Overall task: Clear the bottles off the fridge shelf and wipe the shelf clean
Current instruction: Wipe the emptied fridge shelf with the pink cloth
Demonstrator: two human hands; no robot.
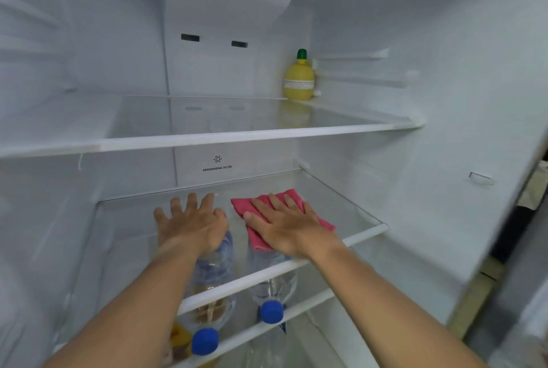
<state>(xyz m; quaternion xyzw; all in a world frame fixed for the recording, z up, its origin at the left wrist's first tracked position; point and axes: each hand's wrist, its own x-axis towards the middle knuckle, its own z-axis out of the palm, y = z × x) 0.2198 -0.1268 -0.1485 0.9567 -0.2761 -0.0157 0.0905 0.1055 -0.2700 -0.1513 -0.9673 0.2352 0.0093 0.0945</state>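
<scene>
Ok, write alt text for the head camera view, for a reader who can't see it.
Inside an open fridge, a right hand presses a pink cloth flat on the middle glass shelf, while the left hand rests spread open beside it. Two blue-capped water bottles lie on the shelf below, and a yellow lemon-shaped bottle stands on the upper shelf.

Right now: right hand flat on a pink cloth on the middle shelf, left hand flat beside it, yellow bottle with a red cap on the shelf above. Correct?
One error: the cap on the yellow bottle is green, not red, as the head view shows. The rest holds: right hand flat on the pink cloth on the middle shelf, left hand flat beside it, bottle on the shelf above.
</scene>
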